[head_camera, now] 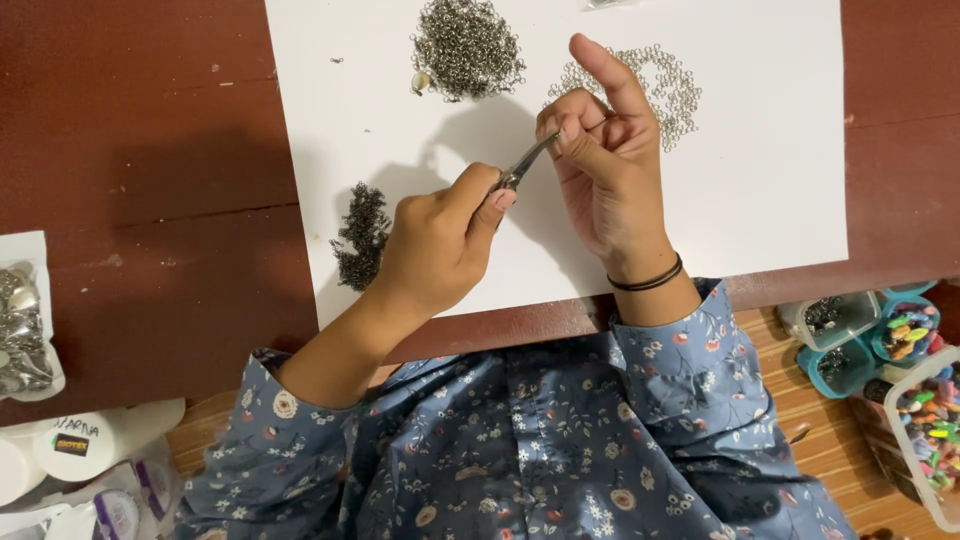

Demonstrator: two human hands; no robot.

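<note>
My left hand point(440, 240) is closed around small metal pliers point(525, 168), whose tip points up and to the right. My right hand point(600, 150), with a black band on its wrist, pinches something tiny at the plier tip; the piece is too small to make out. Both hands hover over a white sheet point(760, 180) on a dark red-brown table. On the sheet lie a dark pile of small metal rings point(465, 45) at the top, a lighter silver ring pile point(672, 90) behind my right hand, and a dark chain-like cluster point(360, 235) left of my left hand.
A clear bag of silver pieces point(20, 330) lies at the left edge, with white round jars point(85, 445) below it. At the right stand small plastic containers point(835, 320) and tubs of coloured beads point(925, 420). My blue floral sleeves fill the bottom.
</note>
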